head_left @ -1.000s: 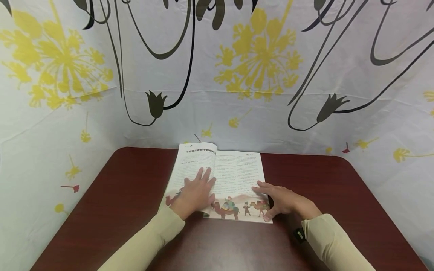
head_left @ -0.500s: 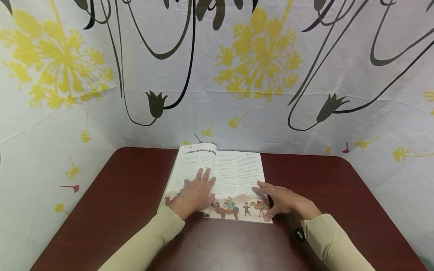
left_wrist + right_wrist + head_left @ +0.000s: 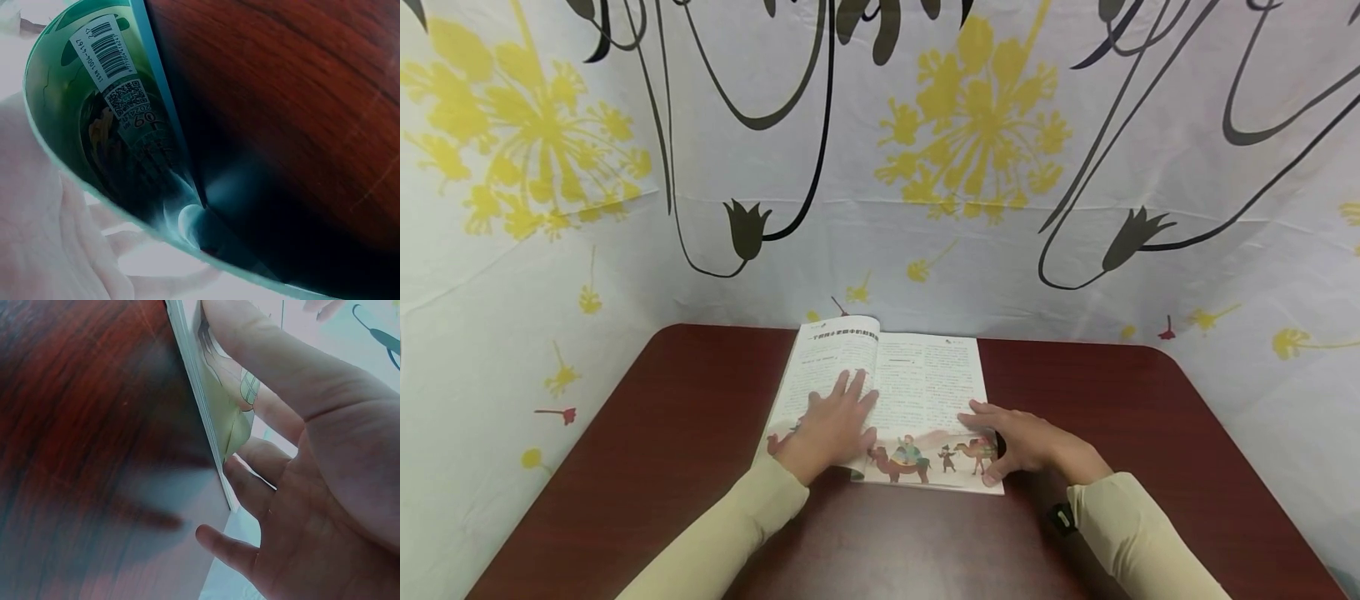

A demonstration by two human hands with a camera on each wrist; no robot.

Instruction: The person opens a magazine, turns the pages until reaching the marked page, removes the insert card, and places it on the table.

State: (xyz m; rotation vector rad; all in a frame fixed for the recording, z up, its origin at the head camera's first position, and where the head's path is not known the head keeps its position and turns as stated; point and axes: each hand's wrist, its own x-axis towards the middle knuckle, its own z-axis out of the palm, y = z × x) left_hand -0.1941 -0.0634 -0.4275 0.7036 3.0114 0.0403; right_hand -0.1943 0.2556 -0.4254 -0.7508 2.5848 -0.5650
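Observation:
An open magazine point(image 3: 898, 392) lies on the table, with printed text above and camel drawings along the bottom. My left hand point(image 3: 831, 425) rests spread on its left page, fingers straight and pointing away from me. In the left wrist view the magazine's green cover point(image 3: 69, 50) curls up under that page, showing a barcode label point(image 3: 106, 53); the left palm point(image 3: 31, 206) is beside it. My right hand point(image 3: 1030, 442) lies at the right page's outer edge, thumb near the bottom corner and fingertips on the page. In the right wrist view its fingers are loosely bent around the page edge point(image 3: 206, 412).
The dark red-brown table point(image 3: 685, 433) has rounded far corners. Behind it and at the sides hangs a white cloth point(image 3: 850, 167) with yellow dandelions and dark flower stems. A dark device point(image 3: 1062, 518) shows at the right cuff.

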